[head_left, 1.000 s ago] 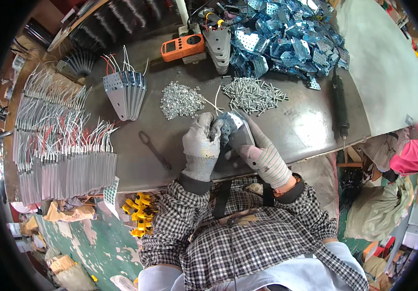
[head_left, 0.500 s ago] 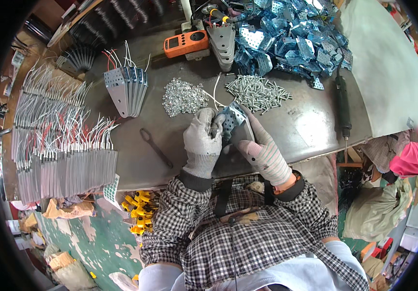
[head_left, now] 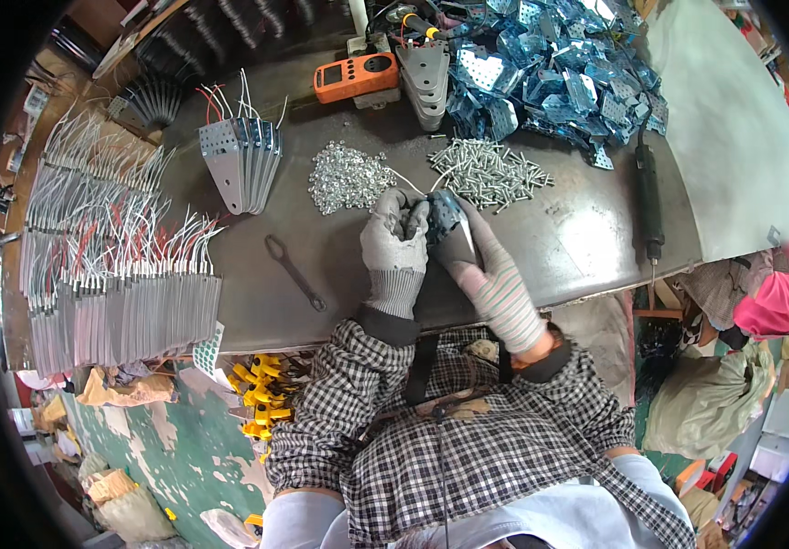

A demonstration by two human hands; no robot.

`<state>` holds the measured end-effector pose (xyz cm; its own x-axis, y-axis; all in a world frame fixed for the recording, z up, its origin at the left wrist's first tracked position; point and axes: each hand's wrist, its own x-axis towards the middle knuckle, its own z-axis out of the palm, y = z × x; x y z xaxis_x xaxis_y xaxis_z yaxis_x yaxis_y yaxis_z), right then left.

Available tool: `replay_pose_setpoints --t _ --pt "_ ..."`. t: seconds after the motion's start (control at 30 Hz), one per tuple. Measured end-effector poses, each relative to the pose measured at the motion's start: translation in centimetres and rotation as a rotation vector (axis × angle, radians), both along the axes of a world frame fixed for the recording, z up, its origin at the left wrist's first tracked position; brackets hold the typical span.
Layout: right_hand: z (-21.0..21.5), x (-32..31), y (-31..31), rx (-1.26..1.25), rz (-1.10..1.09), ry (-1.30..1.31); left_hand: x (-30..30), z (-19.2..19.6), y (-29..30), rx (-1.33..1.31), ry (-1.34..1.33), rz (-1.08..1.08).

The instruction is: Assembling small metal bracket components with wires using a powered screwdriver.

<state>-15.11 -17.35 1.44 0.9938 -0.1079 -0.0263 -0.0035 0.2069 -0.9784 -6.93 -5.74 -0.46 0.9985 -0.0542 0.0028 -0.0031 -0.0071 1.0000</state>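
Over the table near its front edge, my right hand (head_left: 495, 274), in a striped glove with dark fingers, grips a bluish perforated metal bracket (head_left: 446, 218) with a grey plate side. White wires (head_left: 403, 180) stick up from it. My left hand (head_left: 394, 236), in a grey glove, is closed at the bracket's left side, fingertips pinched together; what they hold, if anything, is hidden. Just beyond the hands lie a heap of small shiny nuts (head_left: 347, 177) on the left and a heap of screws (head_left: 490, 174) on the right.
Bundled wired strips (head_left: 124, 316) fill the table's left. Grey plate assemblies (head_left: 237, 169) stand beside them. A wrench (head_left: 294, 272) lies left of my hands. Behind are an orange meter (head_left: 355, 79) and piled blue brackets (head_left: 550, 82). A black electric screwdriver (head_left: 649, 201) hangs at right.
Both hands have shifted slightly, the left one to the right and closer to the bracket. The bracket has turned, so its perforated face shows less and the wires lean differently.
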Motion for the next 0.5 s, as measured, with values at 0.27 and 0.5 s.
replay_pose_setpoints --t 0.27,0.5 --pt "-2.2 -0.4 3.3 -0.606 -0.186 -0.098 1.3 -2.2 0.6 -0.043 -0.066 -0.054" --pt "-3.0 -0.3 3.4 -0.696 -0.227 -0.196 1.0 -0.8 1.0 -0.144 0.007 -0.115"
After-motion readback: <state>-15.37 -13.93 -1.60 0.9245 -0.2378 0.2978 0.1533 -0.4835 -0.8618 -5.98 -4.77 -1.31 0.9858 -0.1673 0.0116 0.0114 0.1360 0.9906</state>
